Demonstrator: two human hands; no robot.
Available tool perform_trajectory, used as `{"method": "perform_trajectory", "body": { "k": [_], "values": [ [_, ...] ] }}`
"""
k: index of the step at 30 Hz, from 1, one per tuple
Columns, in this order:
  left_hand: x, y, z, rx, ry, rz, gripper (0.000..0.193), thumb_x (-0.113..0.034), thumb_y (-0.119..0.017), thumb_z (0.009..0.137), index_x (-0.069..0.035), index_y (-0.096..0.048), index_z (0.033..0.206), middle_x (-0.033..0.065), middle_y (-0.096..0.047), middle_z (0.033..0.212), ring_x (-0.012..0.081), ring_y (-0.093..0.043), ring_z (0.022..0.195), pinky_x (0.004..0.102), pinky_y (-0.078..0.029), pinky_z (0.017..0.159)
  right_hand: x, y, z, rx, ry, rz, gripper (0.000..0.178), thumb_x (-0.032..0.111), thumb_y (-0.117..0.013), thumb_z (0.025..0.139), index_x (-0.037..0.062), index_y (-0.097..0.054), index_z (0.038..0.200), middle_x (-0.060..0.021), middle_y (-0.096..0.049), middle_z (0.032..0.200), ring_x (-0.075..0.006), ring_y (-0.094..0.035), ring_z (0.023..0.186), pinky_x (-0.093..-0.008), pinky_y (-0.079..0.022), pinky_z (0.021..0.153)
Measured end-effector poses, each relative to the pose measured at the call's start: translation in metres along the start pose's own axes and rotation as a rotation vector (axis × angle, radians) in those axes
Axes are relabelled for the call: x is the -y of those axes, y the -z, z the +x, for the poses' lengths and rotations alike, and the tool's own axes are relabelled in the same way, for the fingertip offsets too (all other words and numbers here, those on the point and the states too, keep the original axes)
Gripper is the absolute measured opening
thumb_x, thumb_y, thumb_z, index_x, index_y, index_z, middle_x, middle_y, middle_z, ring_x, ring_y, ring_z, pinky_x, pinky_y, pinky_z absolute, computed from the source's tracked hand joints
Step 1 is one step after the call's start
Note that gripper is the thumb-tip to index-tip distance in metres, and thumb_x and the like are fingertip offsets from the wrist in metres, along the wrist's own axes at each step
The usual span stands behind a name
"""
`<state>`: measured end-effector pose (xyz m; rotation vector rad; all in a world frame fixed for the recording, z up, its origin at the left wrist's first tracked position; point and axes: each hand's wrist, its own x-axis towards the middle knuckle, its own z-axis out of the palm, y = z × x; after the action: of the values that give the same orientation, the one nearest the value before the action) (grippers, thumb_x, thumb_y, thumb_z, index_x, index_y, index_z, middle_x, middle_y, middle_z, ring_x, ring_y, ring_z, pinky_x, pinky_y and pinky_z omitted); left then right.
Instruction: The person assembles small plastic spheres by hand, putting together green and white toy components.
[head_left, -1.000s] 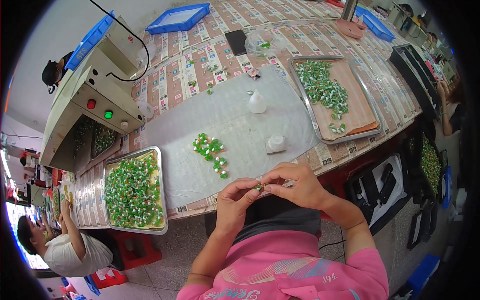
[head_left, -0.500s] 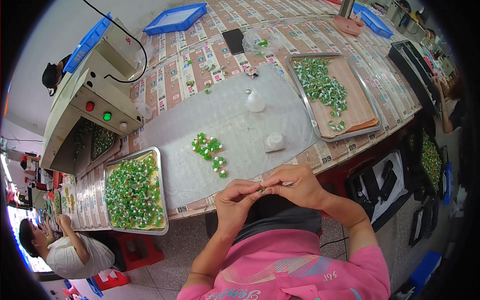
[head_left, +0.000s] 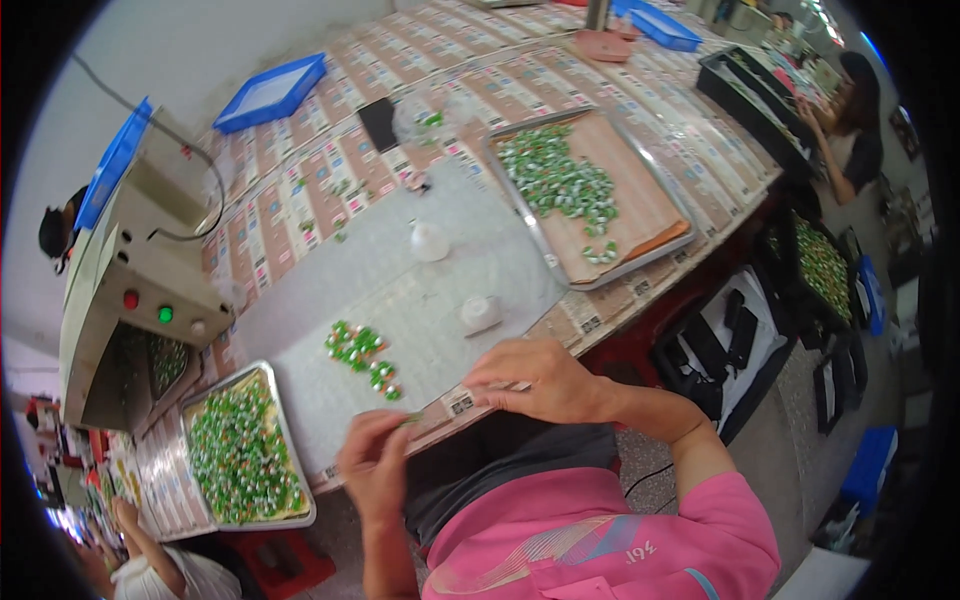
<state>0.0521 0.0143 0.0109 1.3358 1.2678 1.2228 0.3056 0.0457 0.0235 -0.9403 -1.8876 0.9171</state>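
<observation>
My left hand is at the table's front edge, thumb and fingers closed on a small green piece. To its right, my right hand is apart from it, fingertips pinched together; whatever they hold is too blurred to make out. Just beyond my left hand, a small cluster of green and white pieces with orange bits lies on a pale grey sheet. A small white lump-like block sits on the sheet near my right hand, and a white squeeze bottle stands farther back.
A metal tray heaped with similar pieces stands at left, beside a beige machine with coloured buttons. Another metal tray, partly covered with pieces, lies at right. Past it are black crates; other people sit at both sides.
My hands, together half a second ago, have separated; the left has moved left with the green piece. The whole view has shifted, bringing the table lower and leftward.
</observation>
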Motion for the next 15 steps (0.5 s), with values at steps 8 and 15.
{"method": "perform_trajectory", "body": {
  "k": [8, 15],
  "values": [
    [0.01, 0.169, -0.013, -0.576, -0.152, 0.755, 0.014, 0.001, -0.062, 0.087, 0.001, -0.066, 0.1, 0.007, -0.063, 0.094, 0.0156, -0.06, 0.086, 0.0278, -0.048, 0.077, -0.079, 0.109, 0.004, -0.531, -0.154, -0.69, 0.015, 0.001, -0.067, 0.077, 0.0016, -0.069, 0.093, -0.014, -0.066, 0.093, -0.0311, -0.063, 0.089, -0.0371, -0.05, 0.079],
    [0.018, 0.213, -0.039, -0.653, -0.191, 1.273, 0.019, -0.003, -0.064, 0.085, 0.0, -0.066, 0.103, 0.0119, -0.064, 0.097, 0.0272, -0.06, 0.09, 0.0373, -0.047, 0.08, -0.107, 0.126, 0.015, -0.299, -0.329, -0.823, 0.012, -0.001, -0.066, 0.072, 0.0029, -0.069, 0.083, -0.014, -0.063, 0.087, -0.0337, -0.059, 0.087, -0.0433, -0.047, 0.08]
  ]
}}
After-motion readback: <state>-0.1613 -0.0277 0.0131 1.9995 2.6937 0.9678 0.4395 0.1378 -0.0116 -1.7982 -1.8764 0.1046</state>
